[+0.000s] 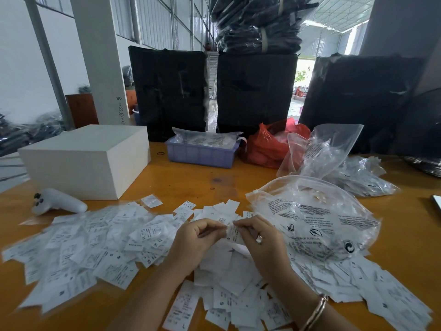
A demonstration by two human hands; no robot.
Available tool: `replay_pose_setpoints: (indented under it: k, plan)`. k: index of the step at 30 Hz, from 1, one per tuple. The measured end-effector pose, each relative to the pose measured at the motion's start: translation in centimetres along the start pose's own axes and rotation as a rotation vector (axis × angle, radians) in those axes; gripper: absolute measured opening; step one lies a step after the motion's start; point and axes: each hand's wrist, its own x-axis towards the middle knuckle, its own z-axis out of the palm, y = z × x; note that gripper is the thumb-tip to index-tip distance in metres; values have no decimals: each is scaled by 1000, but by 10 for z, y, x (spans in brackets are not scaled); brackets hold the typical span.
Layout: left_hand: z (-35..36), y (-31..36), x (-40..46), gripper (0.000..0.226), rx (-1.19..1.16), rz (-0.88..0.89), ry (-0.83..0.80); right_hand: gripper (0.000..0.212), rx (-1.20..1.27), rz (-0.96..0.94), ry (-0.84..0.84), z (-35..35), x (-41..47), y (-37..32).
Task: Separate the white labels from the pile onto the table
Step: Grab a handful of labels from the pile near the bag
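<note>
Both hands meet over the middle of the orange table (pixel 238 177), just below the picture's centre. The left hand (pixel 193 242) and the right hand (pixel 260 240) each have a narrow grip, fingertips pinching one small white label (pixel 232 234) between them; a letter S shows on its lower part. The right hand wears a ring, and a bracelet (pixel 315 311) circles that wrist at 5 o'clock.

The pile of white labels (pixel 229 283) lies directly under and in front of the hands, toward 6 o'clock. A wide spread of labels (pixel 95 244) covers the table from 8 to 9 o'clock, and more labels (pixel 372 290) lie at 4 o'clock. A clear printed plastic bag (pixel 315 218) sits just beside the right hand at 3 o'clock, lying over some of the labels.

At 10 o'clock stands a white box (pixel 86 161), with a white controller (pixel 57 201) just beside its near corner. At 12 o'clock is a blue tray (pixel 202 156), a red plastic bag (pixel 269 144) next to it, and further clear bags (pixel 334 158) toward 2 o'clock. Black wrapped bundles (pixel 255 91) stand behind.
</note>
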Motion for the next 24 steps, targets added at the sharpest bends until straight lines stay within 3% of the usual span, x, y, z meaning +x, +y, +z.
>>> replay_pose_setpoints:
  k: [3,6,17,19,21,24]
  plan:
    - [-1,4,-1,7,-21,-25,52,16,-8,-48,-14,2,-2,-2]
    - [-1,6,-2,20,-22,-26,65,17,22,-46,-29,3,-3,-2]
    - [1,5,-2,13,2,-43,30,30,73,87,-37,2,-1,-1]
    - [1,8,-2,12,-47,-71,51,35,170,152,-76,2,-1,-2]
    - [0,12,-3,27,-100,-95,88,34,328,202,-92,2,-3,-5]
    - [-1,13,-3,36,-147,-128,136,28,444,201,20,-2,-3,-8]
